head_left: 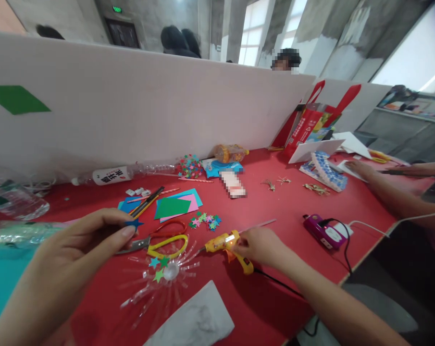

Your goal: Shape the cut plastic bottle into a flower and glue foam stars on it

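Between thumb and forefinger, my left hand (87, 259) pinches a small dark blue star (135, 224). My right hand (262, 246) is closed on the back part of a yellow hot glue gun (217, 241), whose nozzle points left. Below the nozzle lies a clear plastic bottle piece (171, 270) cut into strips that spread outward, with blue and green stars (158, 275) on its left side. Scissors (167, 246) with red and yellow handles lie just behind it, their blades partly behind my left hand. A pile of coloured stars (205, 221) sits farther back.
Coloured paper sheets (174, 207), a plastic bottle (111, 176) and a bag of stars (190, 166) lie toward the white partition (148, 105). A marbled white piece (195, 317) is in front. At right are a purple power strip (323, 233) and another person's hand (363, 168).
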A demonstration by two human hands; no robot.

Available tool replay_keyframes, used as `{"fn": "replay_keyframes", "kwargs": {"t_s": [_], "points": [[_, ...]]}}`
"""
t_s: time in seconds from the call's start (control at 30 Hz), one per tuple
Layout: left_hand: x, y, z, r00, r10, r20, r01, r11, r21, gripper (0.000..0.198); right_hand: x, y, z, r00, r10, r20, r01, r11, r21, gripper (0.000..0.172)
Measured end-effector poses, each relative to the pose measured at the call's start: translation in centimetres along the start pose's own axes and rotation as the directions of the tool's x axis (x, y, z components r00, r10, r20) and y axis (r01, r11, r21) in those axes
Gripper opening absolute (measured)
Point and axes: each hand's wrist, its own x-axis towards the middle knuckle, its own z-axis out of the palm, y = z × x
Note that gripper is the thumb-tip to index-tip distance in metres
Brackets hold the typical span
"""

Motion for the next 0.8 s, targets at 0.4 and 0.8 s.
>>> {"fn": "replay_keyframes", "kwargs": {"t_s": [0.4,0.8], "points": [[-0.5,0.5,-0.3,0.991,-0.071,0.111,0.081,0.992,-0.097,0.020,-1.1,-0.8,-1.9,0.987,-0.158,-0.040,0.153,0.809,0.568,0.030],[-1.7,2.5,1.1,0.974,-0.064,0.219,0.124,0.955,-0.271,0.009,0.6,-13.2,-3.9,0.893,-0.430,-0.135,0.312,0.374,0.873,0.022]]}}
